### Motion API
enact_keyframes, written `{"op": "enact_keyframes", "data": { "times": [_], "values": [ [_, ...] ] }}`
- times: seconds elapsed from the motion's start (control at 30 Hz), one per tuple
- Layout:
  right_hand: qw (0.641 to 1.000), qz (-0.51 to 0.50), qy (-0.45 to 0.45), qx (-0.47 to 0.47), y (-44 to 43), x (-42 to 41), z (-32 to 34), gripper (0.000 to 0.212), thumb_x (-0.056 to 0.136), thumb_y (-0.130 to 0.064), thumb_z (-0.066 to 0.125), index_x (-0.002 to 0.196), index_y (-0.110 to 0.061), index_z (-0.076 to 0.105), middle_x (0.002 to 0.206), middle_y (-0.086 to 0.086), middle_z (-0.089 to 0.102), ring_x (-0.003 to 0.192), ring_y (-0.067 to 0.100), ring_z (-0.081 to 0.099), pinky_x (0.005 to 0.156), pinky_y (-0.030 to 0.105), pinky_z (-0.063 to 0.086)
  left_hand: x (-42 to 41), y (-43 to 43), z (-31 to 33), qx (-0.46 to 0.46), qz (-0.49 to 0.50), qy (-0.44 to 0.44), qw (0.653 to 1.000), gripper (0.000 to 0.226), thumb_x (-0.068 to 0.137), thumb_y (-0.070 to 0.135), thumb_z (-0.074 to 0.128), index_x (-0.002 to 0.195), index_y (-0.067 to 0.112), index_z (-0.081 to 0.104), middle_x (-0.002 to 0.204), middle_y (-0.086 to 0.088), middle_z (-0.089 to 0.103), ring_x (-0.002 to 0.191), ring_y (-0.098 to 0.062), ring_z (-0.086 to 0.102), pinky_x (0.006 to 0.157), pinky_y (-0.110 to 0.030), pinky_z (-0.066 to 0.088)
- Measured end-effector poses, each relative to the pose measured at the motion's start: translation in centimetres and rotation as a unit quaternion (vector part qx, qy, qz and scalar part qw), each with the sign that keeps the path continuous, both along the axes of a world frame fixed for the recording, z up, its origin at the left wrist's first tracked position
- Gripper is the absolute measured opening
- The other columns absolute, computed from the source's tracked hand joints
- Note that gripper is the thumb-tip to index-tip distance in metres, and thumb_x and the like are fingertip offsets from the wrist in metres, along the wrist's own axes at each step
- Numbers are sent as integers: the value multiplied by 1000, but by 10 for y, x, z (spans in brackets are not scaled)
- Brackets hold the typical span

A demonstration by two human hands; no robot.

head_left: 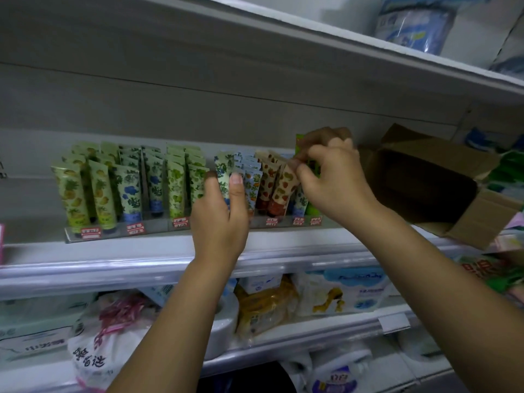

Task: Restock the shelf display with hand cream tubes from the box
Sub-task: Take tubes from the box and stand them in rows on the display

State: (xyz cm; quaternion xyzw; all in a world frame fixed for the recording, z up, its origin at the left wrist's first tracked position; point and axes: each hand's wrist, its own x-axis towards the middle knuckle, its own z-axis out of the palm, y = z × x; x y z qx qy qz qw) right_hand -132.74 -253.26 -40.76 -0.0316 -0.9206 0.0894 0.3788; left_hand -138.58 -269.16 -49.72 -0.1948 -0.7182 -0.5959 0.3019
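I have both hands up at the shelf (pixel 158 251). The hand cream tubes (pixel 99 191) stand in rows in a clear display tray (pixel 119 232) with little red price tags (pixel 90 232) along its front.

My left hand (pixel 219 214) is at the middle of the tray. Its thumb is on one side of a dark-leaf tube (pixel 222 174) and its fingers (pixel 236 182) are on the other side, so the tube sits squeezed between them. The tube stands upright in its row with the others.

My right hand (pixel 334 180) is at the right end of the tray. Its fingers (pixel 317 154) are bent and pressed together on a green tube (pixel 299 144). The top of that tube pokes up just past the fingertips, and the hand hides most of the rest. It is next to the brown tubes (pixel 279 188) with red fruit on them.

The box (pixel 465 222) is cardboard and lies on its side on the same shelf, just to the right of my right hand, not touching it. Its open mouth faces the tray, and it is dark inside, so I cannot tell what is in it.

Soft packs and bags (pixel 266 304) fill the shelf below.
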Motion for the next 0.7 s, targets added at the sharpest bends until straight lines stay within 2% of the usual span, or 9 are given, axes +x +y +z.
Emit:
{"op": "enact_keyframes", "data": {
  "times": [0.07,0.17,0.3,0.37,0.5,0.7],
  "values": [
    [1000,6,9,25,6,-8,-1,21,94,-31,63,92,-15,75,115,-4,58,118,23,44,95,34,33,-2,-1,-3,5,-11,18,1000,36,105,42,43,76,32,25,52,9,28,43,-11,36,44,-23,17],
    [999,14,18,50,13,-19,-3,18,92,-29,64,90,-16,76,121,-3,60,122,23,46,99,40,36,-4,-2,-7,7,-25,35,999,34,105,43,42,77,34,26,54,10,27,44,-10,35,44,-21,19],
    [998,18,9,61,14,-33,-6,12,91,-28,68,86,-20,74,133,-5,53,130,21,39,94,25,18,-8,0,-9,13,-17,30,999,35,106,43,43,77,33,26,54,8,29,45,-11,34,43,-31,22],
    [997,19,-3,69,14,-39,-10,9,90,-29,69,84,-23,74,140,-7,48,135,21,35,91,20,11,-8,0,-10,15,-21,31,999,36,105,43,43,76,33,26,54,8,28,45,-11,34,43,-29,21],
    [996,33,-17,87,15,-48,-16,10,88,-31,70,82,-25,76,149,-8,44,139,21,29,95,25,10,-7,-1,-10,18,-40,33,999,36,103,46,44,75,33,27,54,9,29,45,-10,33,43,-22,21],
    [991,17,-40,129,18,-55,-19,16,91,-36,66,85,-26,77,153,-6,41,140,24,24,94,26,7,-9,-2,-11,18,-43,22,999,37,102,47,45,74,31,27,54,9,28,46,-10,31,43,-23,21]
  ]
}}
